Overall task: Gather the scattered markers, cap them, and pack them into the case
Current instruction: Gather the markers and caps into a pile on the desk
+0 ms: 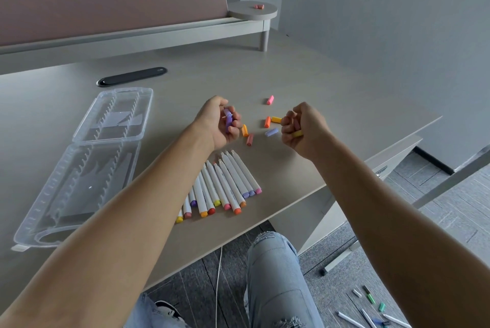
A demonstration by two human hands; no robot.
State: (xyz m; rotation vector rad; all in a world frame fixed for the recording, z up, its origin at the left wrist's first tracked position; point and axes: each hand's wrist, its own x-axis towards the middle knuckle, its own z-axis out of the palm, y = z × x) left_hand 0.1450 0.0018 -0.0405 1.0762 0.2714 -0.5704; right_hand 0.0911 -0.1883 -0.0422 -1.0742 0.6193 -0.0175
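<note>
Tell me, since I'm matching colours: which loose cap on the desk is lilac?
The lilac cap just left of the right hand, lying on the desk; the other loose caps are orange, yellow or pink.

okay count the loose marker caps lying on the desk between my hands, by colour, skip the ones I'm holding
Orange caps: 3
Pink caps: 2
Lilac cap: 1
Total: 6 loose caps on the desk.
</note>
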